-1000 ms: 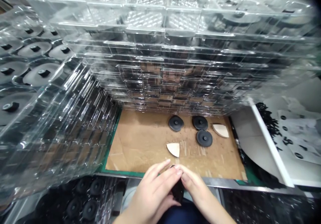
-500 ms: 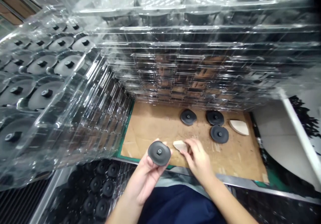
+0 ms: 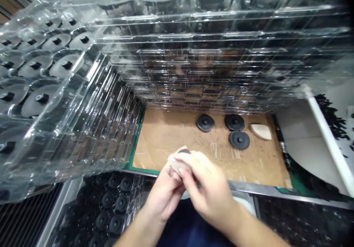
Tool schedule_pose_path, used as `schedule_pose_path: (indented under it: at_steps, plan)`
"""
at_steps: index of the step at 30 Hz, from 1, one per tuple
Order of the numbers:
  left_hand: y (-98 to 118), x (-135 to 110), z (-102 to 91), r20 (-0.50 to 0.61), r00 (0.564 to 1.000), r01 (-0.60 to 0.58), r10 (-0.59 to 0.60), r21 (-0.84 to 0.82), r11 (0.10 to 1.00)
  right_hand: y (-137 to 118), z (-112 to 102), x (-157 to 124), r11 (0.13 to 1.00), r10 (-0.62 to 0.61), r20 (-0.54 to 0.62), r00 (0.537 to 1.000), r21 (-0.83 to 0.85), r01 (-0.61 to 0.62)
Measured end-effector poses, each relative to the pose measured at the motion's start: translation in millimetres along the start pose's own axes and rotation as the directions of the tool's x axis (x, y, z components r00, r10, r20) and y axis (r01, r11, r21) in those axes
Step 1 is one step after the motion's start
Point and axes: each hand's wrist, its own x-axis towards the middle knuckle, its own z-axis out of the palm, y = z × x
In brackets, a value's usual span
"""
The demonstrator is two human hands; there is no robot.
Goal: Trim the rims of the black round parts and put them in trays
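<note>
My left hand [image 3: 165, 191] grips a round black disc [image 3: 184, 151], of which only the top edge shows above my fingers. My right hand [image 3: 208, 188] lies over it, fingers curled, and presses a pale fan-shaped piece [image 3: 177, 163] against the disc. Both hands hover at the near edge of the brown cardboard mat [image 3: 166, 136]. Three more black discs [image 3: 205, 122] [image 3: 234, 122] [image 3: 239, 140] lie on the mat further back. A second pale fan-shaped piece [image 3: 260, 131] rests to their right.
Tall stacks of clear plastic trays [image 3: 210, 55] wall the back. More trays with black discs [image 3: 41, 77] lean at the left. A tray of black discs [image 3: 110, 210] sits low at my left. A white board [image 3: 326, 140] stands at the right.
My right hand picked the pale fan-shaped piece up off the mat and brought it onto the black disc in my left hand. The hands have closed together.
</note>
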Motion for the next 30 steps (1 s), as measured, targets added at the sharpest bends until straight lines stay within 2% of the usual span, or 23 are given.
schedule_pose_path:
  at_steps: [4,5,7,9,11,13,15,18,20,22,26,30]
  plan:
    - [1,-3,10.9,-0.025,1.0,-0.001,0.002,0.024,1.0,-11,1,5,0.998,0.059,0.211,0.976,-0.013,-0.057]
    - [0,-4,13.1,-0.024,1.0,-0.009,0.01,0.03,0.999,-11,1,6,0.998,0.054,0.188,0.981,-0.041,-0.047]
    - [0,-6,16.2,0.0,1.0,-0.007,0.007,0.046,0.999,-12,2,6,0.996,0.011,0.064,0.998,-0.088,-0.005]
    - [1,-9,17.1,0.021,1.0,0.0,-0.001,0.072,0.997,-13,1,1,0.999,-0.028,0.014,1.0,-0.043,0.029]
    - [3,-11,17.4,0.008,1.0,0.003,-0.004,0.082,0.997,-16,-2,-5,0.999,-0.022,0.089,0.996,0.043,0.019]
    - [4,-11,18.7,-0.025,0.999,0.022,-0.02,0.082,0.996,-17,-5,-6,0.998,0.012,0.148,0.989,0.062,-0.021]
    - [3,-10,21.3,-0.018,0.999,0.041,-0.039,0.087,0.995,-17,-6,-3,1.0,0.027,0.094,0.995,0.009,-0.028]
    - [2,-10,23.0,0.05,0.998,0.041,-0.046,0.107,0.993,-16,-8,0,0.999,-0.046,0.007,0.999,0.0,0.046]
    - [4,-11,21.1,0.072,0.996,0.042,-0.049,0.089,0.995,-16,-14,-5,0.996,-0.059,0.076,0.995,0.072,0.054]
    - [5,-14,19.2,0.092,0.994,0.057,-0.063,0.059,0.997,-17,-24,-13,0.996,-0.008,0.182,0.983,0.09,-0.008]
    - [4,-17,25.9,0.147,0.985,0.092,-0.094,0.019,0.996,-24,-45,-22,0.988,0.083,0.197,0.977,-0.144,-0.055]
    - [4,-17,36.3,0.222,0.971,0.093,-0.091,0.004,0.996,-32,-58,-23,0.968,0.026,0.175,0.984,-0.249,0.018]
